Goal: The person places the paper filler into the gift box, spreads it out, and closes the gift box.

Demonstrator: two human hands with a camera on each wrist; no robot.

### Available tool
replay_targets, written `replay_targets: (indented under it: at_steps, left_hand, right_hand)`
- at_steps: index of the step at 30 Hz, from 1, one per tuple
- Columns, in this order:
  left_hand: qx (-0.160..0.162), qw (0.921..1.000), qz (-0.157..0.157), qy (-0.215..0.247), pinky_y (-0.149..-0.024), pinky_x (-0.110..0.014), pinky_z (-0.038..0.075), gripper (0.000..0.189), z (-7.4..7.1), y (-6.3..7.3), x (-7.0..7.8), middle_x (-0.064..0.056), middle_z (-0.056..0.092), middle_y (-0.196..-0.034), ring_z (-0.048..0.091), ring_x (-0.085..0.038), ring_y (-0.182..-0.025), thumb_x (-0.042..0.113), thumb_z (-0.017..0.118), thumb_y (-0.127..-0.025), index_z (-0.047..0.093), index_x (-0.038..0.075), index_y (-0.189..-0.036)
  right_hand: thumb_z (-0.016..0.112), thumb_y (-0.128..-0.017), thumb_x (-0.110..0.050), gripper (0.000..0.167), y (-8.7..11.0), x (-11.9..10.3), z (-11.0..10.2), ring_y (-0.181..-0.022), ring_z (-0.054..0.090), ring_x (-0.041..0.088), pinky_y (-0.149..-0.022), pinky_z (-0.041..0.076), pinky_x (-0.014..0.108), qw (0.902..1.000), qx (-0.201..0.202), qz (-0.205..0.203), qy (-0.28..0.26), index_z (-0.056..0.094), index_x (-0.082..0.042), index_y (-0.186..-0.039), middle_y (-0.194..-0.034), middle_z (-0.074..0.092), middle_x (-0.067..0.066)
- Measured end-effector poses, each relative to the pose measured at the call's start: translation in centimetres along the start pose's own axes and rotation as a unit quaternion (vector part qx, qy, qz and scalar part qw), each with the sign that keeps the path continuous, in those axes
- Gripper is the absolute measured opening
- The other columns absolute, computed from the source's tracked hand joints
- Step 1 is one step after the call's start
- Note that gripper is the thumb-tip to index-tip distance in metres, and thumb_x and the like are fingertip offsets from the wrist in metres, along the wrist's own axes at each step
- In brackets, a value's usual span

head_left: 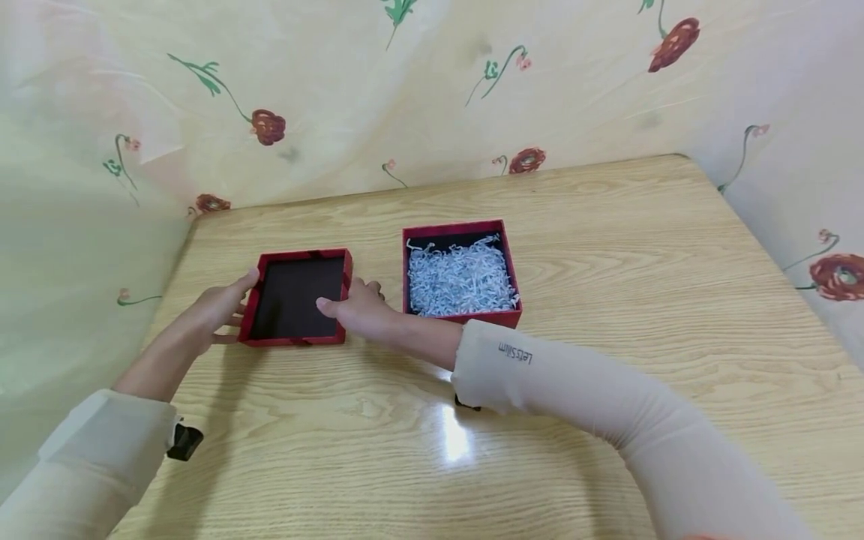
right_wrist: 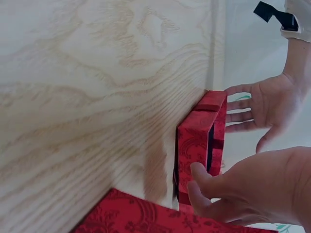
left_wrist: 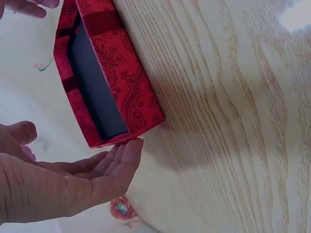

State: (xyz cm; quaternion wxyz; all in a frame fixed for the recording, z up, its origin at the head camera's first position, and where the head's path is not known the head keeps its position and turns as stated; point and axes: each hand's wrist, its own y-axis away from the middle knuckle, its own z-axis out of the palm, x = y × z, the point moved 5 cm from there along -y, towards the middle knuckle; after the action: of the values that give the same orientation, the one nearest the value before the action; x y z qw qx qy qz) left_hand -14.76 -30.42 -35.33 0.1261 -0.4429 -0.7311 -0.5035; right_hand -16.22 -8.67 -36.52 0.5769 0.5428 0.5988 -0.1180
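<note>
Shallow, red-patterned, black-lined square box (head_left: 297,300), left on wood-grain worktop (head_left: 628,247); left hand (head_left: 212,311), spread, touching its left side; right hand (head_left: 367,311), loosely spread, at its right.

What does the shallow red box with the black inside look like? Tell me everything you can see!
The shallow red box is squarish, with low walls, dark swirly patterns, darker red bands and a plain black inside. It looks like stiff, covered card. Its open side faces up, near the left end of the wood-grain table, left of the box of pale shreds. The left hand touches one side with its fingertips; the right hand is at the opposite side, its touch unclear.
</note>
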Motion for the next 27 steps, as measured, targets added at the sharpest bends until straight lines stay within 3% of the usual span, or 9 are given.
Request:
replay_targets:
  at_steps: [7,13,20,27]
  left_hand:
    - [-0.016,0.9998,-0.006,-0.008,-0.100,-0.053,0.041,0.104,0.1,-0.1,-0.2,-0.034,0.019,-0.147,0.030,-0.047,-0.131,0.074,0.023,-0.090,0.009,-0.011,-0.149]
    - [-0.001,0.9998,-0.017,-0.011,-0.096,-0.049,0.045,0.103,0.3,-0.5,-0.5,-0.030,0.024,-0.144,0.033,-0.044,-0.127,0.075,0.028,-0.089,0.016,-0.008,-0.149]
    - [-0.003,0.9998,-0.019,-0.005,-0.097,-0.052,0.043,0.094,0.3,-0.6,-0.3,-0.030,0.022,-0.144,0.031,-0.044,-0.127,0.067,0.025,-0.094,0.013,-0.008,-0.149]
    - [-0.005,0.9998,-0.021,-0.002,-0.097,-0.052,0.043,0.094,0.3,-0.7,-0.4,-0.029,0.019,-0.147,0.030,-0.043,-0.128,0.068,0.026,-0.093,0.012,-0.006,-0.151]
  right_hand:
    - [0.054,-0.097,-0.040,0.073,-0.1,-0.1,1.0,-0.143,0.022,0.025,-0.114,0.026,0.041,0.9981,-0.030,0.016,-0.050,0.023,-0.003,-0.151,-0.157,0.015,0.012]
    - [0.053,-0.098,-0.038,0.073,-0.3,0.0,1.4,-0.145,0.015,0.026,-0.115,0.023,0.042,0.9953,-0.046,0.008,-0.085,0.019,-0.003,-0.153,-0.159,0.009,0.011]
    - [0.054,-0.098,-0.036,0.074,-0.6,0.3,1.6,-0.146,0.012,0.026,-0.115,0.021,0.041,0.9934,-0.051,0.010,-0.103,0.016,-0.004,-0.153,-0.160,0.005,0.010]
    - [0.054,-0.098,-0.035,0.074,-0.7,0.3,1.7,-0.146,0.013,0.026,-0.115,0.022,0.041,0.9911,-0.054,0.012,-0.121,0.015,-0.005,-0.153,-0.160,0.004,0.010]
